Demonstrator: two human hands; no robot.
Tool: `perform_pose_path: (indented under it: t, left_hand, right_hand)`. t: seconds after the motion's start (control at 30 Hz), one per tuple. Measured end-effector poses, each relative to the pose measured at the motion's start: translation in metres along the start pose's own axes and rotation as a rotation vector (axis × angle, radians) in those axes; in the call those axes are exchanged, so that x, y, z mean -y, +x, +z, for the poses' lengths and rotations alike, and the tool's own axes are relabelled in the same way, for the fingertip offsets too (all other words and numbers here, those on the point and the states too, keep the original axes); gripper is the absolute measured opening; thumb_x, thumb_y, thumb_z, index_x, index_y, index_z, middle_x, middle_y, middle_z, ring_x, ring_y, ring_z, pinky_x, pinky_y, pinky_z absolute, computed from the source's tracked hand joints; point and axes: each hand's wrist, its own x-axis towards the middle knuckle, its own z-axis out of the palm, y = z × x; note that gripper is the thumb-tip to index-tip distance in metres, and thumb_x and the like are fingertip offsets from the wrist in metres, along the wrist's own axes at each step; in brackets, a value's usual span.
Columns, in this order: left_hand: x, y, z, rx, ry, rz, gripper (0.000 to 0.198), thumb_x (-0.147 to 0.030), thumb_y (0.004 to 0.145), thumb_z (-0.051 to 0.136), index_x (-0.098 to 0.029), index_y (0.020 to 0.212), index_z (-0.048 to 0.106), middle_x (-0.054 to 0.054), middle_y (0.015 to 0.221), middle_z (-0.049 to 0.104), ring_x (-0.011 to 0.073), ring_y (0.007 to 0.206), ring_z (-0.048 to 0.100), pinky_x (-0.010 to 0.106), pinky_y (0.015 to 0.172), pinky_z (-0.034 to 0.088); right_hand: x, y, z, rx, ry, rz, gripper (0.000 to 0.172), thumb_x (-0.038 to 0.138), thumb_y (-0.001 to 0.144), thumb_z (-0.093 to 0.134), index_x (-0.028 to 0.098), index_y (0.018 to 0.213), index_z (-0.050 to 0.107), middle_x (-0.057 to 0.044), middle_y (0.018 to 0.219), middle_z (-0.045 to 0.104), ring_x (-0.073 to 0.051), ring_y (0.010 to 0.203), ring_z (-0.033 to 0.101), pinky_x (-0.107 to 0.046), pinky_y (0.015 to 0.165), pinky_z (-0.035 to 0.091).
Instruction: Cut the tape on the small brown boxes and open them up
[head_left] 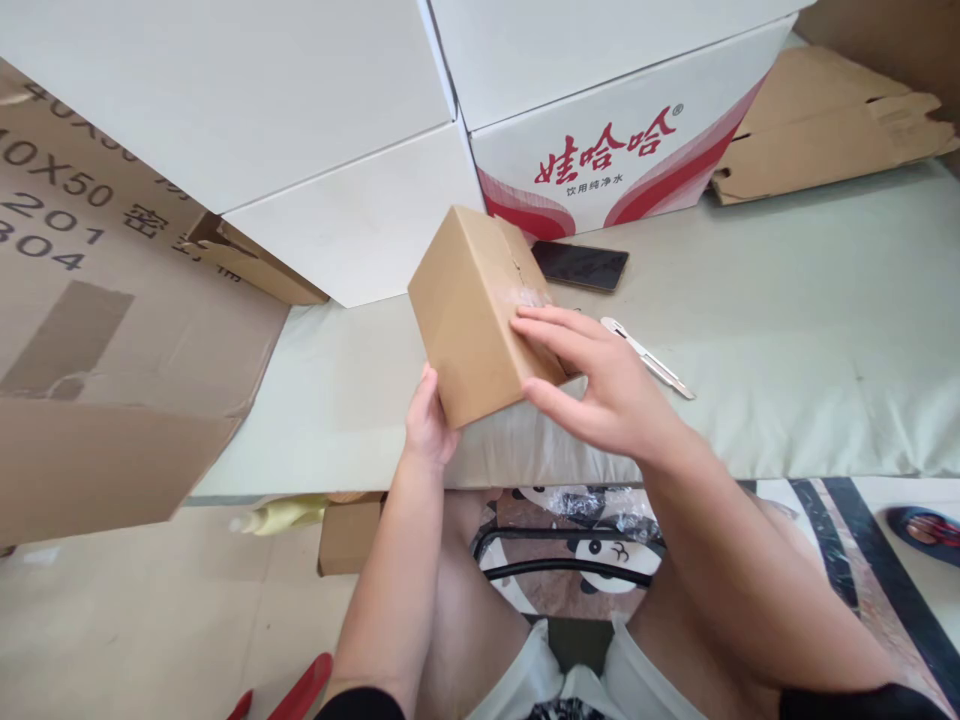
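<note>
A small brown cardboard box (469,310) is tilted above the near edge of the pale green table (787,330). My left hand (429,425) grips its lower near corner from below, fingers hidden behind the box. My right hand (600,385) lies on the box's right face, fingers stretched flat against it, near a strip of clear tape. A white utility knife (649,358) lies on the table just right of my right hand. A black phone (579,265) lies flat behind the box.
Large white cartons (300,130) stand at the back, one with red lettering (607,150). Flattened brown cardboard (825,125) lies at the back right. A big brown carton (112,350) stands left. Below the table are a panda-print stool (585,560) and my legs.
</note>
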Motion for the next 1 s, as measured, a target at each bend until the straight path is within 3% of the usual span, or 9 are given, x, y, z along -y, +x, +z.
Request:
perform_pose_path:
  t: [0.17,0.27,0.43,0.53,0.63,0.73,0.83,0.9,1.0]
  left_hand:
    - [0.006,-0.003,0.006,0.066,0.076,-0.272,0.050,-0.049,0.084,0.075,-0.019,0.124,0.070,0.009,0.110,0.079,0.0277,0.098,0.077,0.038,0.085,0.063]
    - [0.014,-0.004,0.005,0.147,0.258,-0.302,0.046,-0.042,0.085,0.075,-0.022,0.126,0.070,0.010,0.121,0.077,0.0301,0.110,0.074,0.044,0.093,0.062]
    - [0.006,-0.002,-0.006,-0.054,0.556,0.389,0.050,-0.055,0.094,0.065,-0.028,0.135,0.062,0.010,0.152,0.058,0.0310,0.146,0.050,0.050,0.121,0.042]
    - [-0.006,-0.003,-0.003,0.149,0.731,0.783,0.050,-0.058,0.102,0.047,-0.032,0.143,0.058,0.008,0.157,0.052,0.0296,0.155,0.037,0.053,0.127,0.032]
    - [-0.011,-0.004,0.006,0.384,0.938,0.905,0.047,-0.052,0.105,0.041,-0.029,0.141,0.060,0.009,0.152,0.056,0.0284,0.151,0.043,0.058,0.130,0.023]
    - [-0.010,-0.004,0.010,0.391,0.964,0.949,0.043,-0.046,0.106,0.041,-0.027,0.137,0.064,0.009,0.146,0.060,0.0259,0.142,0.053,0.058,0.132,0.021]
    - [-0.008,-0.005,0.009,0.363,0.876,0.971,0.040,-0.040,0.105,0.043,-0.029,0.137,0.064,0.007,0.144,0.061,0.0248,0.141,0.054,0.056,0.132,0.022]
    - [-0.007,-0.005,0.008,0.361,0.841,0.972,0.040,-0.039,0.105,0.043,-0.032,0.138,0.064,0.006,0.145,0.060,0.0251,0.140,0.054,0.057,0.131,0.022]
    - [-0.005,-0.005,0.010,0.355,0.838,0.962,0.039,-0.039,0.104,0.044,-0.033,0.138,0.064,0.006,0.146,0.061,0.0267,0.141,0.054,0.060,0.131,0.021]
  right_hand:
    - [0.037,-0.003,-0.011,0.163,-0.307,-0.206,0.033,0.033,0.097,0.055,0.019,0.123,0.069,-0.011,0.139,0.069,-0.040,0.141,0.054,-0.060,0.112,0.047]
    - [0.037,-0.005,-0.013,0.197,-0.347,-0.224,0.023,0.026,0.099,0.052,0.019,0.108,0.072,-0.009,0.122,0.076,-0.037,0.132,0.060,-0.056,0.109,0.050]
    - [0.033,-0.009,-0.003,0.273,-0.296,-0.238,0.021,0.026,0.100,0.053,0.017,0.102,0.072,-0.008,0.114,0.078,-0.035,0.132,0.062,-0.054,0.111,0.050]
    - [0.037,-0.009,0.004,0.256,-0.274,-0.252,0.017,0.023,0.099,0.055,0.018,0.098,0.071,-0.007,0.110,0.078,-0.033,0.131,0.064,-0.053,0.113,0.049]
    - [0.034,-0.007,0.001,0.132,-0.112,-0.298,0.015,0.016,0.096,0.055,0.021,0.094,0.069,-0.005,0.103,0.078,-0.025,0.116,0.072,-0.044,0.109,0.053]
    - [0.009,-0.006,-0.011,-0.220,-0.119,-0.083,0.016,0.020,0.094,0.054,0.024,0.090,0.068,-0.005,0.094,0.077,-0.023,0.098,0.074,-0.041,0.093,0.058]
    - [-0.036,-0.008,-0.024,-0.433,-0.458,0.439,0.013,0.027,0.087,0.057,0.022,0.088,0.069,-0.008,0.089,0.075,-0.027,0.084,0.071,-0.047,0.084,0.056]
    - [-0.063,-0.012,-0.028,-0.201,-0.616,0.707,0.024,0.031,0.081,0.062,0.018,0.099,0.072,-0.014,0.098,0.075,-0.033,0.090,0.070,-0.051,0.082,0.055]
    - [-0.086,-0.016,-0.027,0.106,-0.693,0.826,0.033,0.031,0.079,0.062,0.019,0.108,0.073,-0.017,0.105,0.073,-0.037,0.097,0.068,-0.048,0.077,0.053]
